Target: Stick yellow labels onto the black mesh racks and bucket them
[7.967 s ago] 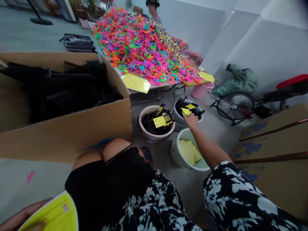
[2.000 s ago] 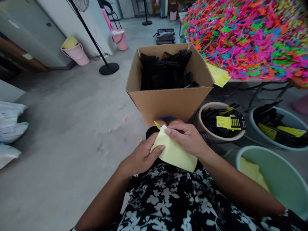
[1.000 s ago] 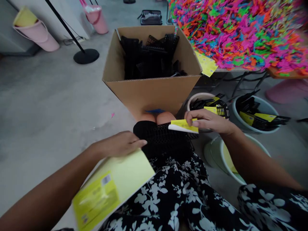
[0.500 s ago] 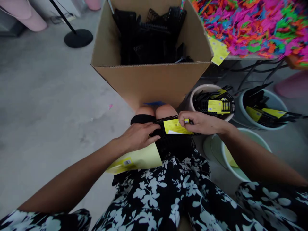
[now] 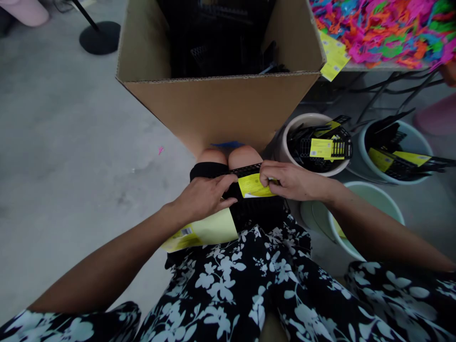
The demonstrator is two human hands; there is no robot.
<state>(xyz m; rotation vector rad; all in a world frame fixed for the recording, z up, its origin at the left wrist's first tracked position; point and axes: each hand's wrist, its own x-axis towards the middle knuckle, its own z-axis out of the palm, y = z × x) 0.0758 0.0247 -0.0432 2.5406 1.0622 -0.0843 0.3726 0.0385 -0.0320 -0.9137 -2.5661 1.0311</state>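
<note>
A black plastic lattice piece (image 5: 233, 191) lies across my lap, with a yellow label (image 5: 252, 186) on its upper face. The label's lower edge is lifted and shows its white back. My left hand (image 5: 206, 197) grips the left part of the black piece, thumb below and fingers above. My right hand (image 5: 285, 179) has its fingers curled in a pinch at the label's right end, against the piece. Beneath my left wrist, a sheet of yellow labels (image 5: 213, 227) rests on my lap. Other dark lattice pieces under the held one are hard to make out.
A tall cardboard box (image 5: 221, 109) holding black pieces stands before my knees. To the right are a whitish bucket (image 5: 285, 142) and a blue bucket (image 5: 425, 142) with labelled black pieces, plus a pale green bucket (image 5: 388, 199). Colourful plastic bits (image 5: 392, 28) cover a table.
The view has tilted downward, so the box sits higher in the picture. My right hand has shifted slightly left over the label, and my left fingers sit closer to it.
</note>
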